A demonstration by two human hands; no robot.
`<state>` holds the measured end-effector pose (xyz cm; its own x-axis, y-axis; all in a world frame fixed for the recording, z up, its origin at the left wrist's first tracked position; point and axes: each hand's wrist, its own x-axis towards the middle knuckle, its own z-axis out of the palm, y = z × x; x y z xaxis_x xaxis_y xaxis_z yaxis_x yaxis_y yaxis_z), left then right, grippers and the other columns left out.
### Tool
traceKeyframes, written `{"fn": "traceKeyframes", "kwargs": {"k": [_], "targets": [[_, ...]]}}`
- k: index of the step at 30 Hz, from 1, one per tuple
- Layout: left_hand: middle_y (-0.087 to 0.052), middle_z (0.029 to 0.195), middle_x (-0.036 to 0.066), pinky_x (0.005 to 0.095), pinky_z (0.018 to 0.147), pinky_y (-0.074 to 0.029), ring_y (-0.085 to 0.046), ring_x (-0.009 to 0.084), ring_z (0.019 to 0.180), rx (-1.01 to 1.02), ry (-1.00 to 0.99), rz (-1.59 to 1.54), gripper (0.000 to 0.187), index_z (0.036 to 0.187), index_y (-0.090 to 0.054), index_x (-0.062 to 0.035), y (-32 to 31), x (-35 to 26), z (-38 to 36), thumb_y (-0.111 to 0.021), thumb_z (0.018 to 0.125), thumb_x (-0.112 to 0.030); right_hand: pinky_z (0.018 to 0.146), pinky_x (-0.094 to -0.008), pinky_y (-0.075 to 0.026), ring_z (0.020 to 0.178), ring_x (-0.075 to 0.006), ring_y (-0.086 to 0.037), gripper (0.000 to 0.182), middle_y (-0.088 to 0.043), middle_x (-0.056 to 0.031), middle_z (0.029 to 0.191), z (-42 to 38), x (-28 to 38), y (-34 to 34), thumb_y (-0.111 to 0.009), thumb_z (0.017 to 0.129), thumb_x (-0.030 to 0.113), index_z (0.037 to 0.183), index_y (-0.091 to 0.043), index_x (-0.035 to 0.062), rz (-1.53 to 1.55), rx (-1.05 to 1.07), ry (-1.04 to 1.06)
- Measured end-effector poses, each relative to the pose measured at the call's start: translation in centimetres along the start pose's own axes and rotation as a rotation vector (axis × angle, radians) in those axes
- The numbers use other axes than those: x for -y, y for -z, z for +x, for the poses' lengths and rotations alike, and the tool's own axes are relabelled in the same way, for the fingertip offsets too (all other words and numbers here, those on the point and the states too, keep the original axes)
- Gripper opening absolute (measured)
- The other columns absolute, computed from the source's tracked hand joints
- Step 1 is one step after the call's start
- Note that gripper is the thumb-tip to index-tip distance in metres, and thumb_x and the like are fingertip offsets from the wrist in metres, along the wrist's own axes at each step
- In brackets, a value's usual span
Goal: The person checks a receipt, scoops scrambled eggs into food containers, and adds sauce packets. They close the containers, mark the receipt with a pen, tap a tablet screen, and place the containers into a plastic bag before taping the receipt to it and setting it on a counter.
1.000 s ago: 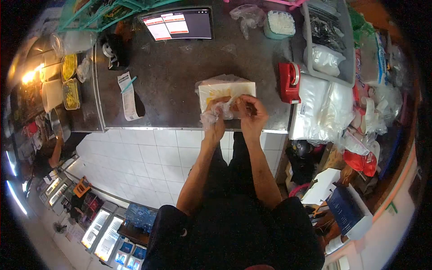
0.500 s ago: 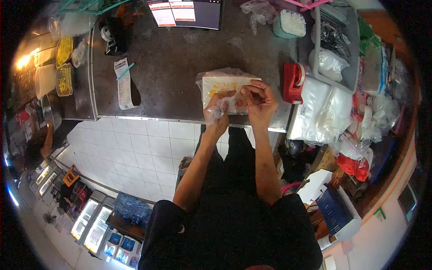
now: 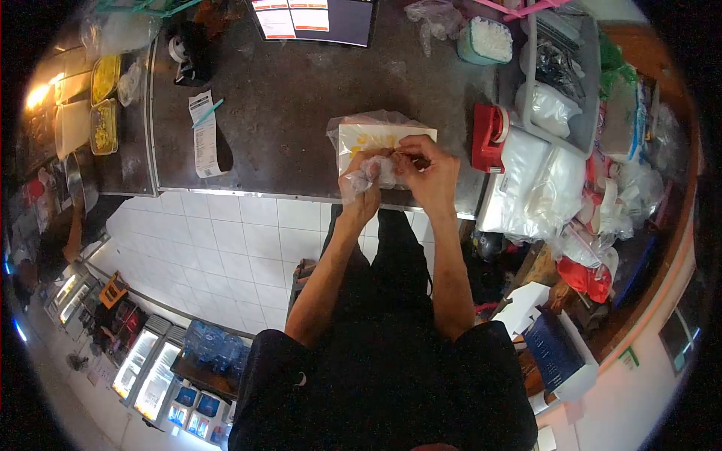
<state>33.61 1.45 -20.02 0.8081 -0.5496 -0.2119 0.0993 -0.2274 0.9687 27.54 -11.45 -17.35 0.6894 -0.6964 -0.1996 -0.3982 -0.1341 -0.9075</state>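
A white box with yellow print (image 3: 417, 134) lies inside a clear plastic bag (image 3: 336, 129) near the table's front edge. My left hand (image 3: 362, 180) is closed on the gathered plastic of the bag, over the box's near left part. Just right of it, my right hand (image 3: 427, 167) has its thumb and fingertips pinched together at the bunched plastic. The fingertips of both hands almost meet, and the plastic hides some of them.
On the dark table (image 3: 286, 105) are a receipt (image 3: 204, 143) with a pen, a red tape dispenser (image 3: 487, 143), a screen (image 3: 346, 22) and a tub of white contents (image 3: 489, 39). Plastic bags (image 3: 519, 180) and a grey bin (image 3: 590, 113) stand right. Another person's arm (image 3: 75, 225) shows far left.
My right hand has moved slightly left and down, and its fingers have closed onto the bunched plastic beside my left hand. The other person's arm at far left has shifted.
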Motion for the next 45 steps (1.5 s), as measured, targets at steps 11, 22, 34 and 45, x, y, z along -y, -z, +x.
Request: {"fn": "traceKeyframes", "kwargs": {"k": [11, 22, 34, 45], "targets": [[-0.063, 0.102, 0.018, 0.0402, 0.086, -0.047, -0.061, 0.0323, 0.099, 0.092, -0.109, 0.176, 0.031, 0.109, -0.065, -0.0032, 0.4, 0.0, 0.7, -0.048, 0.102, -0.028, 0.066, -0.0348, -0.054, 0.072, -0.0232, -0.066, 0.015, -0.065, -0.0115, 0.084, 3.5, -2.1, 0.8, -0.072, 0.07, -0.002, 0.083, -0.066, 0.0033, -0.084, 0.028, 0.172], [-0.051, 0.134, 0.018, 0.044, 0.105, -0.04, -0.048, 0.0383, 0.123, 0.329, -0.457, 0.38, 0.058, 0.122, -0.052, -0.0043, 2.0, 0.4, -0.5, -0.074, 0.069, -0.007, 0.076, -0.0411, -0.051, 0.086, -0.0326, -0.064, 0.021, -0.067, -0.0149, 0.092, 5.0, -3.4, 0.4, -0.076, 0.071, 0.01, 0.089, -0.065, 0.0062, -0.485, -0.036, 0.224], [-0.058, 0.119, 0.022, 0.0469, 0.096, -0.043, -0.054, 0.0375, 0.112, -0.619, -0.066, 0.484, 0.058, 0.121, -0.057, 0.0026, 40.8, 14.5, 17.2, -0.079, 0.075, -0.024, 0.098, -0.0493, -0.042, 0.112, -0.0313, -0.056, 0.023, -0.064, -0.0081, 0.112, 5.0, 13.6, -29.9, -0.069, 0.079, 0.008, 0.102, -0.068, 0.0071, -0.275, 0.216, 0.528], [-0.053, 0.11, 0.013, 0.0503, 0.087, -0.037, -0.048, 0.0354, 0.106, -0.425, 0.052, 0.862, 0.039, 0.108, -0.06, -0.0105, 41.3, 12.3, 20.6, -0.076, 0.077, -0.028, 0.089, -0.0468, -0.041, 0.099, -0.0321, -0.054, 0.031, -0.062, -0.0112, 0.097, 6.4, 3.9, -34.0, -0.074, 0.071, 0.01, 0.102, -0.07, 0.0103, -0.775, -0.129, 0.308]]}}
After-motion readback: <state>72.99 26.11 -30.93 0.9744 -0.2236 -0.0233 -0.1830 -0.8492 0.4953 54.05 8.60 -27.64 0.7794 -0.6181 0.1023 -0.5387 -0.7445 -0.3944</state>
